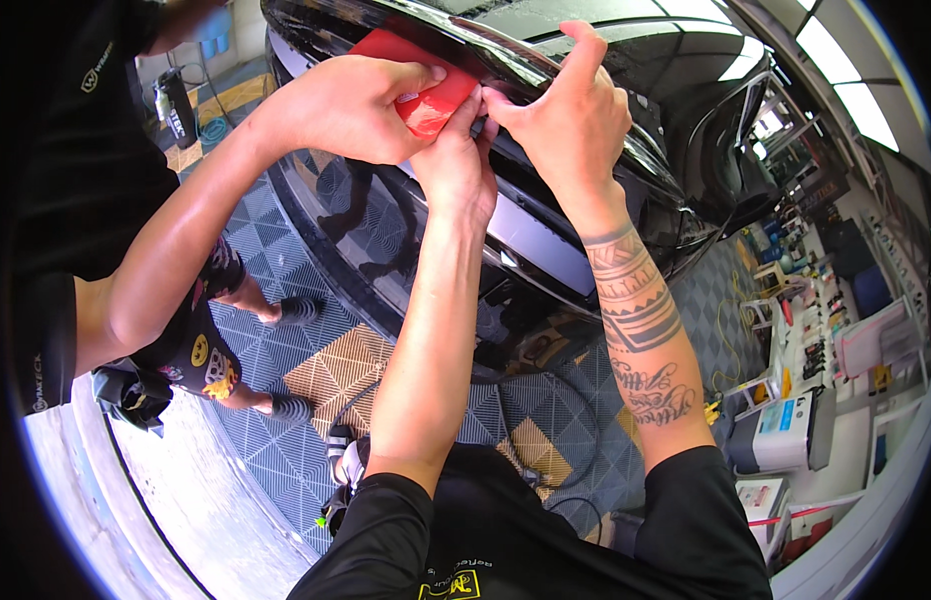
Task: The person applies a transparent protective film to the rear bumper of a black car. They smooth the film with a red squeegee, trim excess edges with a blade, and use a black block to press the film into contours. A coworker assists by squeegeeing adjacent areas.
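Note:
My left hand (454, 172) reaches up to the glossy black car panel (646, 45), its fingers drawn together by the lower right edge of a flat red card (426, 115). Whatever lies between those fingertips is hidden. Close beside it on the right is my right hand (578, 125), thumb pointing at the left fingertips and index finger stretched up toward the panel's edge; its other fingers curl partly out of sight. A co-worker's hand (356, 108), coming from the left, presses the red card against the bodywork.
A co-worker in dark clothes stands close on my left, feet on the grey and tan tiled floor (356, 375). A black hose (591, 420) loops across it. Along the right wall are a grey-white box (781, 432) and shelves of bottles. A black bottle (176, 105) stands far left.

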Motion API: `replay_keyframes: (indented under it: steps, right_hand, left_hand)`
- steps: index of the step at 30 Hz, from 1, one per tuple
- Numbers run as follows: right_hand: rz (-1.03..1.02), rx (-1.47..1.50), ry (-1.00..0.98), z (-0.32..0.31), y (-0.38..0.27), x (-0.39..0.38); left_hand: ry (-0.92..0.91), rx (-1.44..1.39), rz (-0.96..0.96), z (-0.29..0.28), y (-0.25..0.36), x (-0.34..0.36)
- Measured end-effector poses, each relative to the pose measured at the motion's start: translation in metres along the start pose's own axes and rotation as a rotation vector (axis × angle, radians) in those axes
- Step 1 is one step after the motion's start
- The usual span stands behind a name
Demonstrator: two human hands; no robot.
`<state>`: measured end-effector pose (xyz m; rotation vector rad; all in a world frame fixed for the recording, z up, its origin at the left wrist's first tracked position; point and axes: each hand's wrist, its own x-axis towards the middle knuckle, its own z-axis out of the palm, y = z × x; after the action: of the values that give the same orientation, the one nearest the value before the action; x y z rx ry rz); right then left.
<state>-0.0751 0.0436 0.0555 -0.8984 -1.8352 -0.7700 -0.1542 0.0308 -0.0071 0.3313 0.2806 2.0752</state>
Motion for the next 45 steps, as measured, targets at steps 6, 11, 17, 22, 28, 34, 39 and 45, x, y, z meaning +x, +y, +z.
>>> replay_keyframes:
  steps: [6,11,17,22,28,34,39,45]
  right_hand:
    - [-0.021,0.002,0.021,-0.004,-0.001,0.001]
    - [0.061,0.018,-0.068,-0.003,0.002,-0.005]
    - [0.047,0.026,-0.051,-0.001,0.004,-0.005]
    - [0.02,0.001,0.002,-0.001,0.002,0.003]
    - [0.048,0.064,-0.109,-0.006,-0.008,0.015]
    - [0.297,0.381,-0.322,-0.05,0.025,0.028]
    - [0.387,0.687,-0.22,-0.084,0.045,-0.008]
    - [0.426,0.707,-0.236,-0.093,0.037,-0.051]
  left_hand:
    - [-0.024,-0.037,0.092,0.002,-0.008,-0.002]
    - [-0.048,-0.062,0.097,-0.002,-0.014,-0.003]
    - [-0.021,-0.116,0.088,-0.002,-0.018,-0.003]
    - [-0.031,-0.077,0.081,-0.001,-0.01,0.002]
    - [-0.072,0.052,-0.169,-0.009,0.023,0.025]
    - [-0.001,0.163,-0.029,0.001,0.025,0.02]
    - [0.057,0.242,0.084,0.018,0.021,0.004]
    - [-0.02,0.262,0.059,0.026,0.016,-0.006]
